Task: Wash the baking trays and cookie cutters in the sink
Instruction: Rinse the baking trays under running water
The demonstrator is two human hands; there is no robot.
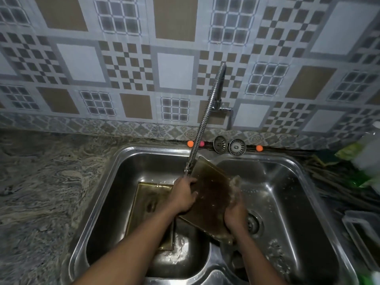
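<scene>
A dark gold baking tray (211, 188) is held tilted over the divider of a steel double sink (107, 182). My left hand (183, 196) grips its left edge, fingers curled over the rim. My right hand (234, 214) holds its lower right edge, and water splashes there. Just above the tray's upper left corner hangs the nozzle of the flexible metal faucet (197, 140). A second gold tray (148, 202) lies flat on the bottom of the left basin, partly under my left forearm. No cookie cutters are visible.
Two sink strainers (228, 146) and small orange balls (190, 143) sit on the ledge behind the sink. Granite counter (41, 182) spreads to the left. A clear plastic container (362, 229) and green packets (353, 151) lie at the right. The right basin's drain (253, 223) is uncovered.
</scene>
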